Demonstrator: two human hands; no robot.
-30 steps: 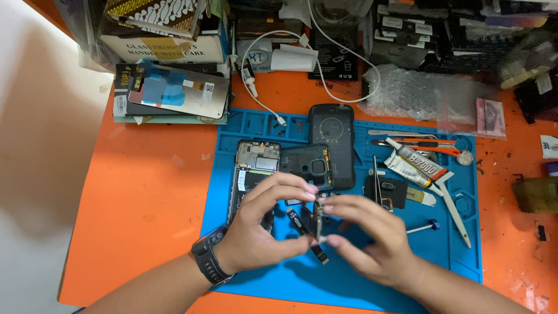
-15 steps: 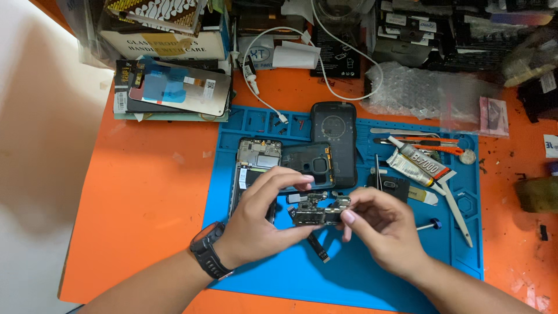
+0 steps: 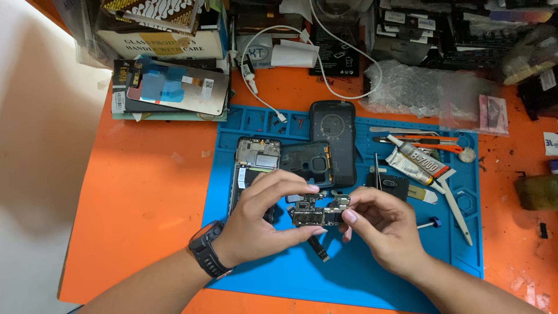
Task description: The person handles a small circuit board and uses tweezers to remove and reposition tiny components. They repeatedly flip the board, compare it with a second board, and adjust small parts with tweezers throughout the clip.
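Both hands are closed on one small phone circuit board [image 3: 318, 211], held just above the blue repair mat [image 3: 349, 279]. Its left end is pinched by the left hand [image 3: 263, 216], which carries a black wristwatch [image 3: 207, 257]; its right end is gripped by the fingertips of the right hand [image 3: 381, 224]. A dark flex strip [image 3: 317, 244] is seen below the board. An opened phone frame [image 3: 254, 168] lies just behind the left hand, with a black back cover [image 3: 308, 163] and a dark phone [image 3: 333, 139] beside it. A glue tube [image 3: 415, 164] and white pry tool [image 3: 456, 206] lie to the right on the mat.
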